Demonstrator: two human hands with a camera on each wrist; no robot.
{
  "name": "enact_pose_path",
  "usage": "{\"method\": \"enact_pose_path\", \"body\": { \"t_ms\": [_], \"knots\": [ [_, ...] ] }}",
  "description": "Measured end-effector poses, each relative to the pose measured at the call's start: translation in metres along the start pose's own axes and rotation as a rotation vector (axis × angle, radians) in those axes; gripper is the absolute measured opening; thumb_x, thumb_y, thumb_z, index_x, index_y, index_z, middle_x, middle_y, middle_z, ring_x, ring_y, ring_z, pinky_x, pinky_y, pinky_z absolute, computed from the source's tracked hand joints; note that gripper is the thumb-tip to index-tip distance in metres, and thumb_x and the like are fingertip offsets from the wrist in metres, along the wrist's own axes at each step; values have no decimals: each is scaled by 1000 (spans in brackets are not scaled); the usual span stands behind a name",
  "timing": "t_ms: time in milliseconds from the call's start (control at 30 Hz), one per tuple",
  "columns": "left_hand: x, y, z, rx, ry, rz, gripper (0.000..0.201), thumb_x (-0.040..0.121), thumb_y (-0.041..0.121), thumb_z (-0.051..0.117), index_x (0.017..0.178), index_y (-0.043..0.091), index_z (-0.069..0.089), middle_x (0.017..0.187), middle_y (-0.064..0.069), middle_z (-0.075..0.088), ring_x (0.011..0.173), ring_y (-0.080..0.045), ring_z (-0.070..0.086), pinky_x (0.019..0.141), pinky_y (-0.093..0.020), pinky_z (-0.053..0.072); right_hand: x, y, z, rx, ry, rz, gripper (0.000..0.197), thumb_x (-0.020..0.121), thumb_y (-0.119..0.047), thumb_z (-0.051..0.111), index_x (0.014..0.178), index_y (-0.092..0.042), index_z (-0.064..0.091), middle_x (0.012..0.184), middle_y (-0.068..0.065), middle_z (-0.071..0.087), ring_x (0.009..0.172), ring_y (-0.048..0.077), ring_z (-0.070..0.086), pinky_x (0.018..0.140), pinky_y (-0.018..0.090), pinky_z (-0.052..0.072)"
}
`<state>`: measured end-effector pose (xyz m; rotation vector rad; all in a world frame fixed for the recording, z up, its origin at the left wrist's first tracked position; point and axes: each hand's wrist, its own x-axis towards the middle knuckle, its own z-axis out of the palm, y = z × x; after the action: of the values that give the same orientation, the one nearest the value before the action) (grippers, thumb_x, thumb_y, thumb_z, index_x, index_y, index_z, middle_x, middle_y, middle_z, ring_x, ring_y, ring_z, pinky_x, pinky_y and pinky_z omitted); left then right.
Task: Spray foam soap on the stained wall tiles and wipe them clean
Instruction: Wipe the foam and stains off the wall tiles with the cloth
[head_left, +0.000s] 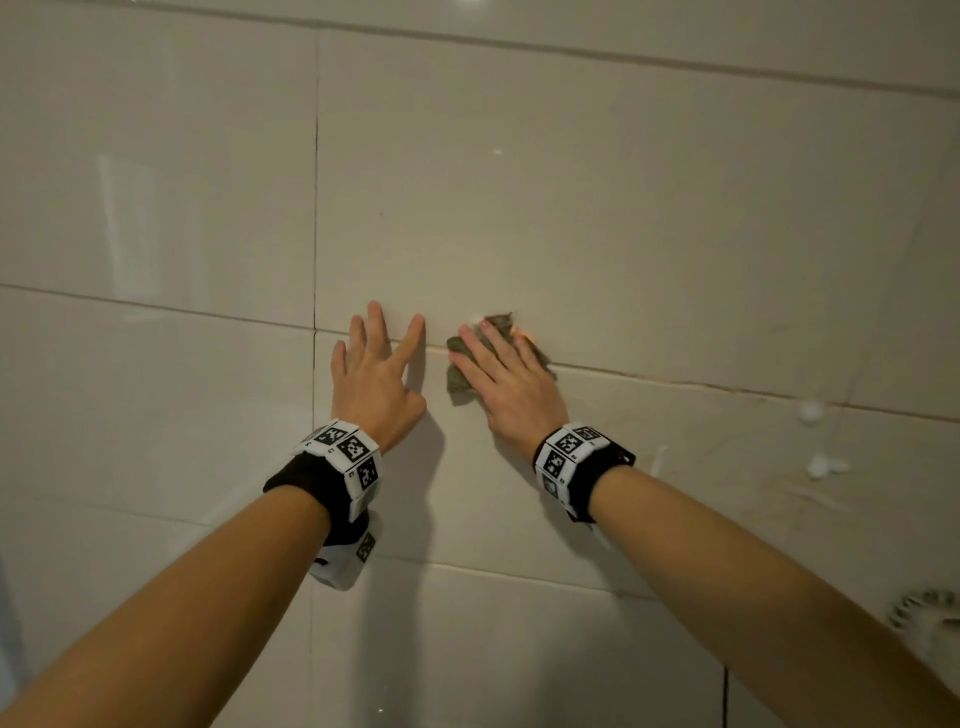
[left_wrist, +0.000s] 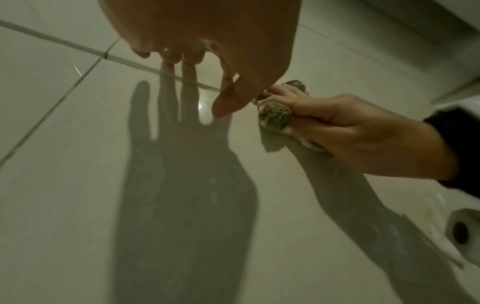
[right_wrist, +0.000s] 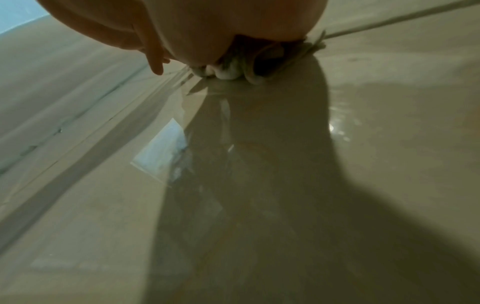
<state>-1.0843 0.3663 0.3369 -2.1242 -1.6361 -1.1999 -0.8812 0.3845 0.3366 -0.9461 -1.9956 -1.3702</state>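
Our right hand (head_left: 506, 382), fingers curled, grips the rag (head_left: 458, 382) on the grout line (head_left: 675, 382); we should scrub firmly along it, left hand (head_left: 376, 376) splayed, empty, beside.

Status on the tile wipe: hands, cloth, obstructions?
Left hand flat, fingers spread on the wall tiles. Right hand grips the cloth against the tile joint. Foam blobs to its right.

Dim light; hard shadows (left_wrist: 182, 185); tiles (head_left: 649, 218) glare; wrist views soft.
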Motion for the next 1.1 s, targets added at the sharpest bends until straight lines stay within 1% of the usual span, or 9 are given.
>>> {"method": "enact_pose_path", "body": {
  "t_ms": [167, 300, 467, 567, 700, 767, 833, 933, 1100],
  "knots": [
    [0, 29, 16, 30, 73, 113, 93, 74, 6, 55, 156, 33, 20, 166, -13, -3, 152, -36, -1, 120, -58, 4, -31, 31, -9, 26, 26, 26, 60, 79, -3, 67, 138, -15, 60, 155, 10, 45, 144, 31, 41, 116, 49, 22],
    [0, 71, 33, 35, 92, 157, 98, 73, 6, 56, 157, 35, 15, 165, -10, -14, 152, -34, -7, 119, -57, 1, -62, 64, -23, 29, -3, 52, 61, 81, -3, 68, 140, -16, 58, 156, 9, 43, 145, 31, 39, 117, 49, 20],
    [1, 125, 49, 42, 86, 193, 101, 71, 7, 57, 158, 33, 11, 165, -12, -15, 151, -36, -10, 119, -58, 0, -110, 114, -45, 19, -9, 78, 61, 82, 0, 67, 140, -17, 58, 158, 9, 40, 147, 31, 35, 118, 51, 21],
    [0, 154, 55, 29, 81, 205, 102, 70, 7, 55, 158, 33, 12, 166, -12, -10, 152, -36, -9, 119, -59, 1, -143, 148, -59, -4, -20, 111, 65, 79, 3, 71, 139, -17, 58, 158, 9, 39, 147, 31, 34, 116, 53, 26],
    [-1, 178, 63, 29, 85, 238, 99, 70, 6, 54, 157, 33, 16, 166, -11, -5, 152, -37, -7, 118, -60, 4, -190, 190, -80, -17, -32, 187, 66, 78, 7, 73, 138, -14, 58, 158, 11, 39, 147, 32, 32, 115, 54, 26],
    [-1, 182, 63, 27, 97, 245, 97, 70, 6, 54, 156, 33, 20, 166, -10, -2, 152, -37, -4, 117, -61, 7, -205, 204, -87, -9, -37, 212, 63, 79, 7, 71, 137, -13, 58, 157, 12, 40, 147, 34, 31, 115, 55, 25],
    [-1, 184, 59, 18, 101, 249, 94, 71, 6, 55, 155, 33, 24, 166, -9, 2, 152, -35, -1, 118, -60, 8, -208, 206, -88, 4, -28, 206, 61, 79, 7, 67, 137, -11, 56, 156, 14, 41, 146, 34, 30, 115, 55, 23],
    [-1, 180, 50, 14, 80, 257, 89, 73, 6, 56, 154, 31, 27, 167, -8, 3, 153, -31, 1, 119, -57, 7, -200, 196, -80, 31, -21, 207, 65, 76, 11, 71, 137, -7, 56, 156, 15, 41, 146, 35, 29, 115, 58, 25],
    [-3, 157, 38, 18, 70, 193, 91, 75, 8, 55, 156, 33, 22, 167, -6, -6, 153, -28, -4, 121, -53, 4, -159, 162, -62, 9, -29, 98, 70, 73, 5, 75, 139, -9, 57, 156, 15, 41, 147, 34, 28, 116, 55, 19]
  ]
}}
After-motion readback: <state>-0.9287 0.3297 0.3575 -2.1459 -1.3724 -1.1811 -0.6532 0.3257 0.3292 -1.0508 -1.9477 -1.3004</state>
